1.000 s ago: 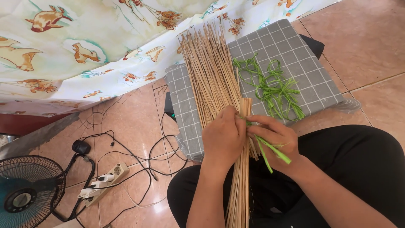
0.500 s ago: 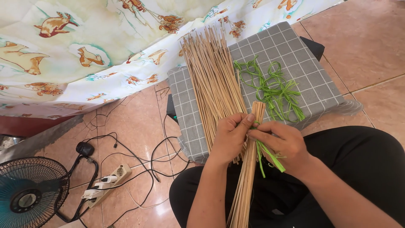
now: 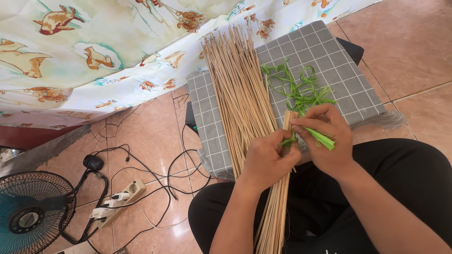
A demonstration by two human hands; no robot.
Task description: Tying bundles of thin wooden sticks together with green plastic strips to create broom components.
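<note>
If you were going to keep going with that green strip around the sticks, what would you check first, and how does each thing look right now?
1. Small stick bundle gathered in the left hand: ok, the grip is closed round it.
2. Green strip pinched by the right hand: ok, fingers closed on it.
3. Strip reaches the bundle: ok, it runs across to the sticks at the left thumb.
4. Knot or wrap finished: cannot tell, fingers cover that spot.
5. Spare green strips at hand: ok, lying on the grey checked cushion.
6. Loose stick pile apart from the bundle: not ok, it lies right against it.
</note>
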